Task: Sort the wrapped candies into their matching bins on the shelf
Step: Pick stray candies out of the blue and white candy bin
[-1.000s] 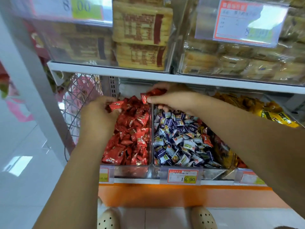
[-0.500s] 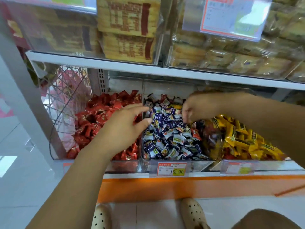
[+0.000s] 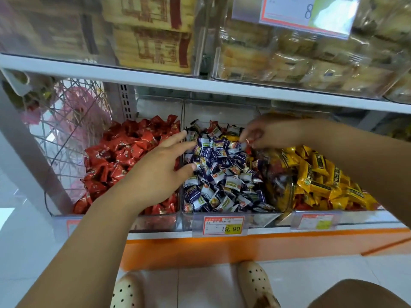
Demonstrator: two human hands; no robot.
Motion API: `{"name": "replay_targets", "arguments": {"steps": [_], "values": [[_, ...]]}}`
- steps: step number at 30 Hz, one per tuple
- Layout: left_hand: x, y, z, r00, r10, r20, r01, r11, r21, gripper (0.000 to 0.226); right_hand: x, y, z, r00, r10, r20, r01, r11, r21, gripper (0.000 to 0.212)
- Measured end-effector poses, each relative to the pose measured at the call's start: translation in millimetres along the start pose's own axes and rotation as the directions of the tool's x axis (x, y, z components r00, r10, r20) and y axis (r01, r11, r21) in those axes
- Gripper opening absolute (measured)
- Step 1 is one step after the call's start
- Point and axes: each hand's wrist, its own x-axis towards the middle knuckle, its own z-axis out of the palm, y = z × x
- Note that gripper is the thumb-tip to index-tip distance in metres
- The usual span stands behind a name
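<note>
**Right hand (image 3: 271, 134) pinching one red candy (image 3: 250, 141); left hand (image 3: 160, 174) open, holding nothing**

1. Nearest to the camera, below the middle bin (image 3: 220, 112), two cream perforated shoes (image 3: 258, 285) stand on pale floor tiles.
2. A price tag (image 3: 220, 226) reading 19.90 is clipped to the front of the middle bin.
3. The left hand lies across the divider on the middle bin's left side. Its fingers are straight and spread, with the tips at the left edge of the purple candies (image 3: 222, 174). Contact with them cannot be confirmed.
4. The purple candies fill the middle bin in a heap. At its back lie a few odd red wrappers and one yellow wrapper.
5. Red candies (image 3: 124, 156) fill the bin to the left of the middle bin. Yellow candies (image 3: 322, 174) fill the bin to its right.
6. The right hand is over the back right corner of the middle bin. The red candy is held between thumb and fingertips, just above the purple heap.
7. A wire basket (image 3: 73, 130) hangs further left of the middle bin.
8. Above the middle bin, the upper shelf (image 3: 155, 80) carries clear boxes of tan packs (image 3: 155, 47).
</note>
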Motion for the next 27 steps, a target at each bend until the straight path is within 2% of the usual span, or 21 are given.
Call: {"name": "replay_targets", "arguments": {"steps": [3, 9, 12, 14, 18, 20, 23, 25, 27], "values": [[1.3, -1.2, -0.8, 1.0, -0.005, -0.015, 0.005, 1.0, -0.003, 0.057, 20.2, -3.6, -0.9, 0.986, 0.023, -0.165, -0.011, 0.997, 0.076, 0.033], [4.3, -7.7, -3.4, 1.0, -0.009, -0.014, 0.008, 1.0, -0.01, 0.064, 79.6, -14.2, 22.7, 0.949, 0.081, -0.304, -0.012, 0.975, 0.22, 0.053], [4.8, -8.4, -3.6, 1.0, -0.02, -0.009, 0.02, 1.0, -0.023, 0.065, 102.1, -15.5, 31.2, 0.955, 0.11, -0.276, -0.024, 0.954, 0.298, 0.048], [4.9, -8.8, -3.4, 1.0, -0.023, -0.011, 0.023, 0.999, -0.029, 0.065, 112.0, -18.2, 36.7, 0.962, 0.101, -0.254, -0.039, 0.97, 0.238, 0.038], [4.0, -9.9, -3.4, 1.0, -0.018, -0.015, 0.017, 0.999, -0.042, 0.064, 112.5, -22.5, 43.5, 0.986, 0.088, -0.143, -0.071, 0.991, 0.117, 0.042], [3.3, -10.9, -3.0, 1.0, -0.021, -0.013, 0.02, 0.999, -0.048, 0.064, 105.7, -22.4, 42.8, 0.99, 0.09, -0.105, -0.079, 0.991, 0.11, 0.037], [1.9, -11.6, -2.4, 1.0, -0.025, -0.008, 0.024, 0.998, -0.063, 0.064, 91.3, -19.7, 42.0, 0.985, 0.091, -0.146, -0.053, 0.968, 0.243, 0.017], [1.5, -11.6, -2.1, 1.0, -0.022, -0.013, 0.021, 0.998, -0.065, 0.063, 77.2, -17.8, 39.9, 0.976, 0.12, -0.181, -0.039, 0.917, 0.398, 0.013], [1.5, -10.3, -1.4, 1.0, -0.018, -0.026, 0.017, 0.998, -0.054, 0.063, 61.3, -14.0, 37.0, 0.978, 0.147, -0.145, -0.045, 0.835, 0.549, 0.012]]}}
